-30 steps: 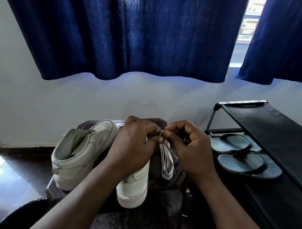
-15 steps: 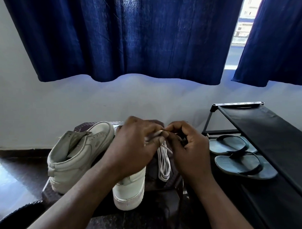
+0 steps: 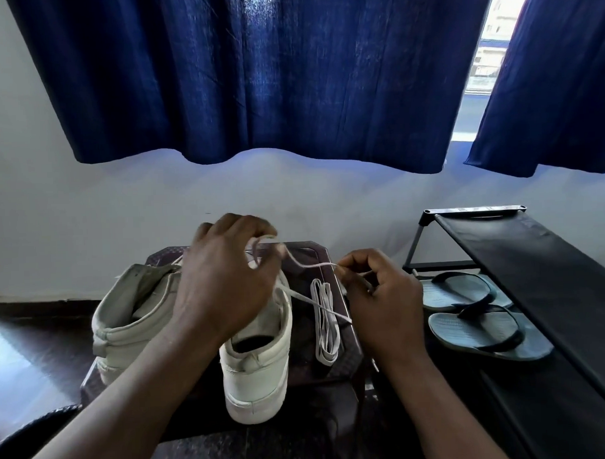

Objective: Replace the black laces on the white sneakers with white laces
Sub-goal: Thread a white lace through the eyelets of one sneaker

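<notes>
Head view, the only one I have. My left hand is raised over the far end of the small dark table, fingers curled round a loop of a white lace. My right hand sits off the table's right edge and pinches the same lace between thumb and fingertips, other fingers curled in. The lace runs slack between the hands, probably being shaken out straight so that an end can be fed through an eyelet. Its free tail drops across the bundled lace, which lies folded along the right edge, apparently kept tidy for the second shoe.

The near sneaker stands at the front edge with its heel toward me, so the eyelets point away under my left hand. The other sneaker leans at the left edge, out of the way. I see no black lace on either, so the removal looks done and the threading not yet begun.

A shoe rack with sandals stands right of the table.
</notes>
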Available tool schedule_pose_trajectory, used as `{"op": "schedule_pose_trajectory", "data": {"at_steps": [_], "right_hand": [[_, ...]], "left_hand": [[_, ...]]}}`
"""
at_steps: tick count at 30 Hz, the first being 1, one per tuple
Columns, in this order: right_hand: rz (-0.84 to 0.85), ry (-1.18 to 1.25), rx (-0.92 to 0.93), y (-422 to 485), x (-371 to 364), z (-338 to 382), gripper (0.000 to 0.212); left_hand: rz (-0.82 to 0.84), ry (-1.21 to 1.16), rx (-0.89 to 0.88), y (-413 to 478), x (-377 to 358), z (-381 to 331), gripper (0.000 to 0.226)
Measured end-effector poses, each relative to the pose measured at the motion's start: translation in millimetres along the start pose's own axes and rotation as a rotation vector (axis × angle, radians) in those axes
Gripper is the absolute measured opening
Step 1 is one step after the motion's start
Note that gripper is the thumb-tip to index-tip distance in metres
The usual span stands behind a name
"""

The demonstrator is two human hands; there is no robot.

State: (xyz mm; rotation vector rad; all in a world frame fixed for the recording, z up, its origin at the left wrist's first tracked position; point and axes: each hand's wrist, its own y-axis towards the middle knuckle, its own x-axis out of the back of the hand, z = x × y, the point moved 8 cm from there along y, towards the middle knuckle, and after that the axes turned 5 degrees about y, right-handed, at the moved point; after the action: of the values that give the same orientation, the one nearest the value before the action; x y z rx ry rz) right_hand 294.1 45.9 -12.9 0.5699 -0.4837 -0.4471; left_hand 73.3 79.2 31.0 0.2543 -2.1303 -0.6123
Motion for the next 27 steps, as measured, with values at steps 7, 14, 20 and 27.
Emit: {"op": "schedule_pose_trajectory", "data": {"at_steps": [7,14,20,27], "right_hand": [[0.008,0.079,0.195,-8,-7,33,0.009],[-0.007,-0.059,0.105,-1,1,11,0.009],[-0.071,-0.020,0.107,0,9,12,0.009],[0.016,0.022,0.313,-7,0,40,0.006]], "left_hand": [[0.200,-0.099,-0.193,-13,-31,-25,0.019],[0.014,0.155,-0.064,1,-6,2,0.027],[0.080,0.137,-0.095,-5,-10,-7,0.032],[0.163,-0.121,-0.201,-12,-28,-24,0.026]]}}
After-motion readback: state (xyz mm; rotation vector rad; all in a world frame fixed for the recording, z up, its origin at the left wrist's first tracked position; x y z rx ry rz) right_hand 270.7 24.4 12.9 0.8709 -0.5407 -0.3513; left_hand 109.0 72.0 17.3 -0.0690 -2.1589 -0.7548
